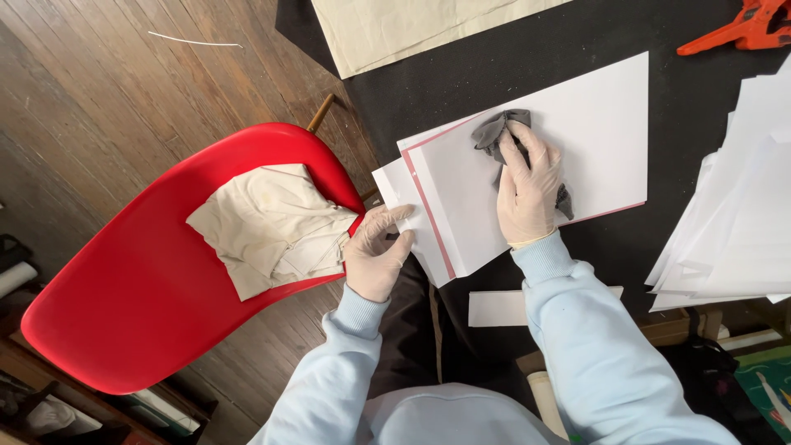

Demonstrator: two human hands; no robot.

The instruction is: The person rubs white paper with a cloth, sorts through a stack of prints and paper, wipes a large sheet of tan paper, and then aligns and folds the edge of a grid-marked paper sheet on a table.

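1. A crumpled grey cloth [497,132] lies on a large white sheet [577,140] with a red-edged sheet under it, on the black tabletop [494,58].
2. The gloved right hand [527,185] presses flat on the cloth, fingers spread over it.
3. The gloved left hand [377,251] pinches the stack's near-left corner between thumb and fingers.
4. A loose pile of white paper [733,231] lies to the right; an orange clamp [754,29] sits at the far right corner.
5. A red chair [148,288] holding a folded cream cloth [272,227] stands to the left.
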